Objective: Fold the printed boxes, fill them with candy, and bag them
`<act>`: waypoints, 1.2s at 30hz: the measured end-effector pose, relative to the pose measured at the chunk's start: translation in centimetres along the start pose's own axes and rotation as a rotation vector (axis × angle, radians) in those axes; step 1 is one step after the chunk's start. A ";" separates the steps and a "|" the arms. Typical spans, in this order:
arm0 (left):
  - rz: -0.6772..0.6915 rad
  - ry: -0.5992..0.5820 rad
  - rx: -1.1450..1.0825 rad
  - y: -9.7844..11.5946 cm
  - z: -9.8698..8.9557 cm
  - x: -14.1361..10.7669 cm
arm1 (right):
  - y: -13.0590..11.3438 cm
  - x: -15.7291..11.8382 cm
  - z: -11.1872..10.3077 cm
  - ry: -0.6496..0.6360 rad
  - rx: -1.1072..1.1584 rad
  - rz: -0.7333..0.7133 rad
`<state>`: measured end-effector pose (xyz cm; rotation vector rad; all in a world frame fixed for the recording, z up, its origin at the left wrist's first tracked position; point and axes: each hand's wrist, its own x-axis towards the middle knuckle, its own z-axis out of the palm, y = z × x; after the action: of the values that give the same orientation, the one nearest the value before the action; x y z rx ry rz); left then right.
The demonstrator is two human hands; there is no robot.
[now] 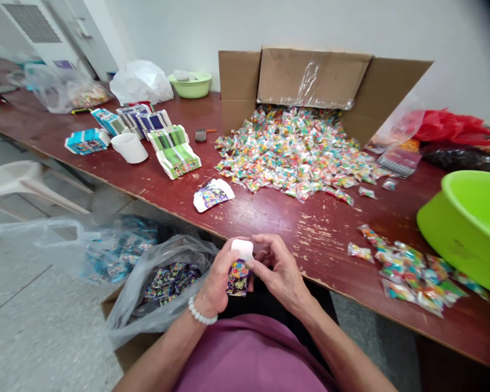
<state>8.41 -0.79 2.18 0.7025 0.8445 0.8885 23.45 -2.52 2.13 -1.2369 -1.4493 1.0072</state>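
Note:
My left hand is closed around a small purple printed card box with a white flap standing up at its top. At the box's upper right edge, the thumb and fingers of my right hand pinch together by the flap; whether a small thing sits between them is hidden. Just beyond my hands, a fanned stack of purple-and-white flat boxes lies on the red table. Farther off, a large heap of wrapped candies spills from an open cardboard carton.
A bag-lined box of finished-looking dark packets stands on the floor at left. On the table are green flat boxes, a white cup, a loose candy pile and a green basin. A white plastic chair is at far left.

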 end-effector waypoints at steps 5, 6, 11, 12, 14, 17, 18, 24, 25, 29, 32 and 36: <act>-0.021 0.028 -0.079 0.2 0.1 0.2 | 0.4 0.1 0.4 0.083 0.106 -0.010; -0.029 0.034 -0.079 0.2 0.1 0.1 | 0.4 0.1 0.3 0.058 0.098 -0.021; -0.108 -0.047 -0.128 0.5 0.4 0.0 | 0.2 0.7 -0.2 -0.015 0.236 0.107; -0.112 -0.058 -0.147 0.7 0.4 0.0 | 0.2 0.8 -0.2 0.002 0.278 0.135; -0.123 -0.071 -0.175 0.9 0.5 0.0 | 0.4 0.8 -0.2 -0.004 0.278 0.137; -0.172 -0.077 -0.187 1.1 0.4 0.2 | 0.5 0.8 -0.5 -0.100 0.134 0.063; -0.191 -0.081 -0.184 1.1 0.3 0.2 | 0.5 0.8 -0.7 -0.110 0.097 0.047; -0.216 -0.052 -0.106 0.6 0.3 0.5 | 0.2 1.2 -1.1 -0.143 0.183 0.120; -0.204 -0.042 -0.085 0.6 0.4 0.5 | 0.2 1.3 -1.1 -0.141 0.185 0.133; -0.133 -0.041 -0.005 0.4 0.4 0.4 | 0.5 1.6 -0.9 -0.165 0.260 0.207; -0.062 -0.043 0.069 0.2 0.2 0.4 | 0.2 1.9 -1.2 -0.214 0.286 0.264; -0.015 -0.043 0.159 -0.1 0.0 0.4 | -0.6 1.9 -1.4 -0.196 0.270 0.295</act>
<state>8.63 -0.50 2.00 0.8494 0.8878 0.7960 24.63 -0.76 3.30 -1.1985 -1.2439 1.5079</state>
